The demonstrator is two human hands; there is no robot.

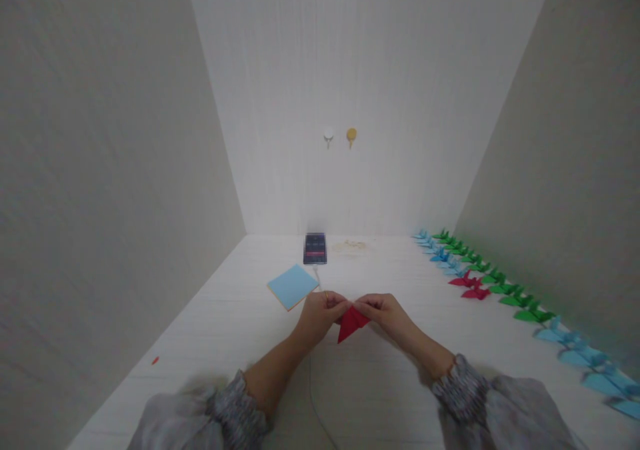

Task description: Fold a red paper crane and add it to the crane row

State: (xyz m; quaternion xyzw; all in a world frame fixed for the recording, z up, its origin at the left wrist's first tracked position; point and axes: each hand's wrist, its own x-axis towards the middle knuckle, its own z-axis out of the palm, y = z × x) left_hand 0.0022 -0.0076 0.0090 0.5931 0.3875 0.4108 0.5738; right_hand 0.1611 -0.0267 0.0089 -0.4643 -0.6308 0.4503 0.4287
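Note:
A folded piece of red origami paper [353, 323] is held just above the white table, in the middle of the view. My left hand [323, 311] pinches its upper left part between thumb and fingers. On the other side, my right hand [383, 309] pinches its upper right part, so both hands are closed on the same piece. One pointed red flap hangs down between them, and the fingertips cover the top folds. Just beyond my left hand lies a stack of square light blue paper [293, 286] with an orange edge showing underneath.
A phone [315, 249] with a white cable [314, 390] lies near the back wall. Along the right wall run rows of folded paper cranes, green [517, 298], blue [583, 357] and red [475, 293]. A small orange-red object [155, 360] lies at left. Two hooks [351, 135] hang on the wall.

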